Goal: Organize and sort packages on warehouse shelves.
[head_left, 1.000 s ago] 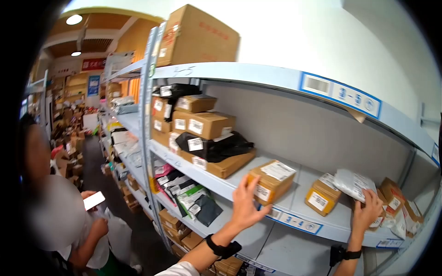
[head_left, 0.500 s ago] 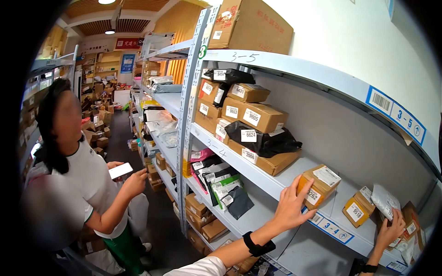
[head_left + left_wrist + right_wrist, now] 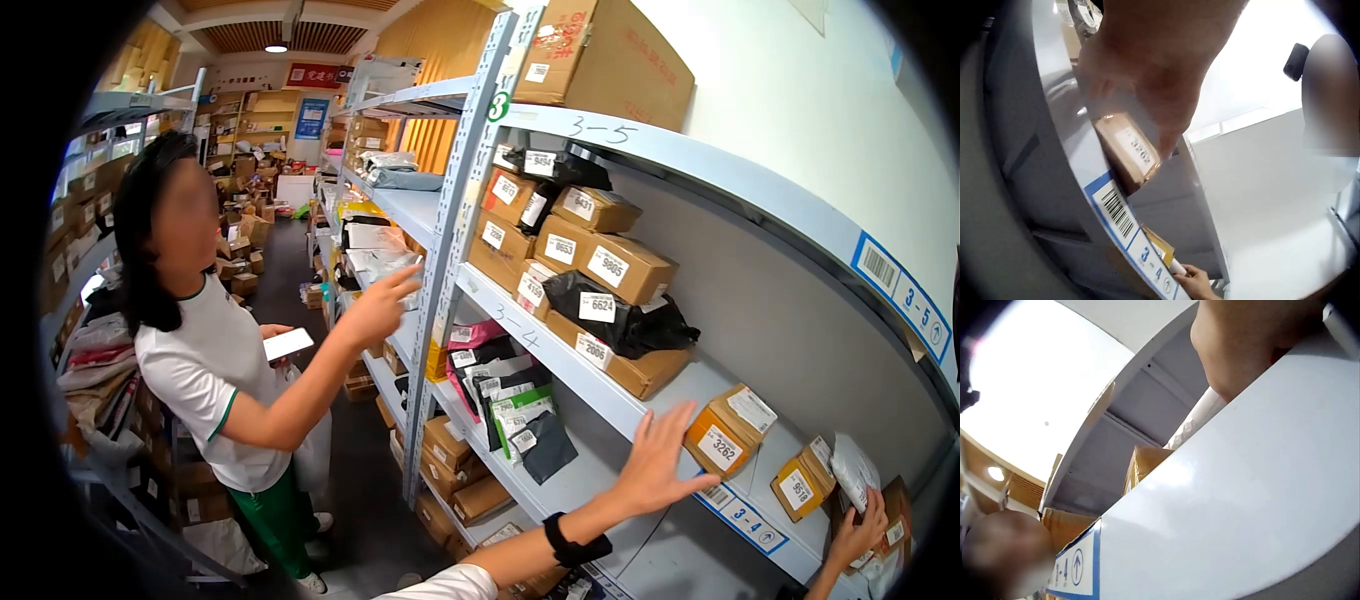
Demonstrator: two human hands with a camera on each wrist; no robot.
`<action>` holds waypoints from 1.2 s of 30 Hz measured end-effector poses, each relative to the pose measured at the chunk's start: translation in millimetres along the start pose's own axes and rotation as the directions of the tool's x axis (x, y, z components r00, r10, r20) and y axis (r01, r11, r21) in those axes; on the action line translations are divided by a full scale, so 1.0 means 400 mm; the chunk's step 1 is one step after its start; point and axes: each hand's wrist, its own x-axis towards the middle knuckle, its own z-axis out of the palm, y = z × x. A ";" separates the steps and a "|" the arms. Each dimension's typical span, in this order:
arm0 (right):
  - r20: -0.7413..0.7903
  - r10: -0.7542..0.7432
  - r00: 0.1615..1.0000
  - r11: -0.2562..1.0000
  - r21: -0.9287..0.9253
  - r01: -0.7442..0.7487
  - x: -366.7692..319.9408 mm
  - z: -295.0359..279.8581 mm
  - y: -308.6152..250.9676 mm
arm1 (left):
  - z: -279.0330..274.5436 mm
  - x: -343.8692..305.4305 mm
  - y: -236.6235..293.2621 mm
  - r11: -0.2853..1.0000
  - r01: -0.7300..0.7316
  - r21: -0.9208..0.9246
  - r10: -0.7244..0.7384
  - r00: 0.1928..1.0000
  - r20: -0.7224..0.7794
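My left hand (image 3: pixel 655 470) has its fingers spread at the shelf's front edge, beside a brown cardboard box (image 3: pixel 728 432) labelled 3262. In the left wrist view that box (image 3: pixel 1129 150) lies just beyond the hand. Farther right, my right hand (image 3: pixel 860 535) grips a white plastic parcel (image 3: pixel 855 470) by its lower part. A yellow-brown box (image 3: pixel 803 480) labelled 9518 sits left of the parcel. The right wrist view shows the hand (image 3: pixel 1241 350) behind the shelf edge, its fingertips hidden.
Boxes and a black bag (image 3: pixel 640 320) are stacked at the left of this shelf (image 3: pixel 560 350). Mailers (image 3: pixel 520 410) fill part of the shelf below. A person (image 3: pixel 220 360) holding a phone stands in the aisle at left, one arm raised toward the rack upright (image 3: pixel 450 250).
The view has swung left. My left hand has come off the 3262 box. The white parcel stands more upright in my right hand. The person in the aisle has raised an arm.
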 end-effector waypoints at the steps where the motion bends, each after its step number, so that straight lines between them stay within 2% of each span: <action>1: 0.000 0.010 1.000 1.000 -0.018 -0.010 -0.003 0.006 0.005 | 0.016 0.000 -0.002 1.000 0.008 0.010 -0.009 0.997 0.074; 4: -0.007 0.023 1.000 0.999 -0.027 -0.024 -0.008 0.020 0.014 | 0.041 -0.012 -0.019 0.995 -0.004 0.103 -0.008 0.994 0.109; 7: 0.028 0.048 0.998 0.998 -0.039 -0.047 -0.011 0.022 0.026 | 0.036 -0.020 -0.025 0.995 -0.011 0.099 -0.001 0.993 0.122; 26: -0.005 -0.018 1.000 0.999 -0.036 0.018 -0.013 0.016 0.031 | 0.007 -0.026 -0.040 0.989 -0.098 0.107 0.084 0.988 0.130; 32: -0.011 -0.013 1.000 0.997 -0.080 0.012 -0.018 0.027 0.038 | -0.032 -0.014 -0.034 0.995 -0.084 0.058 0.073 0.984 0.164; 34: 0.012 -0.016 1.000 0.995 -0.099 0.017 -0.020 0.030 0.044 | -0.070 0.010 -0.029 0.995 0.015 -0.100 0.001 0.986 0.164; 35: 0.012 -0.014 1.000 0.995 -0.095 0.015 -0.019 0.037 0.054 | -0.090 0.031 -0.026 0.995 0.015 -0.096 0.001 0.986 0.165; 36: 0.011 -0.035 0.999 0.994 -0.104 0.036 -0.023 0.047 0.069 | -0.113 0.060 -0.021 0.985 0.018 -0.171 -0.010 0.999 0.050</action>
